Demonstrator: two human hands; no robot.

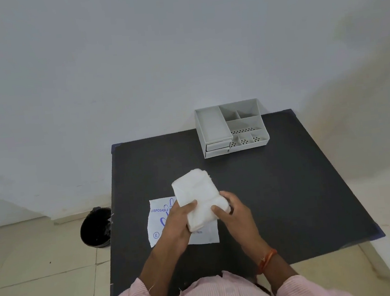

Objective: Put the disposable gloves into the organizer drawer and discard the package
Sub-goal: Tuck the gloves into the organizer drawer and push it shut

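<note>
A folded white stack of disposable gloves (195, 191) is held above the black table (280, 199), tilted up and away from me. My left hand (176, 225) grips its near left side and my right hand (235, 213) grips its near right corner. The flat white package (156, 222) with blue "DISPOSABLE" print lies on the table beneath my hands, partly hidden by them. The grey organizer (231, 127) stands at the table's far edge, with two small drawers (218, 149) shut at its front left.
A black bin (96, 228) with a dark liner stands on the tiled floor left of the table. A pale wall rises directly behind the table.
</note>
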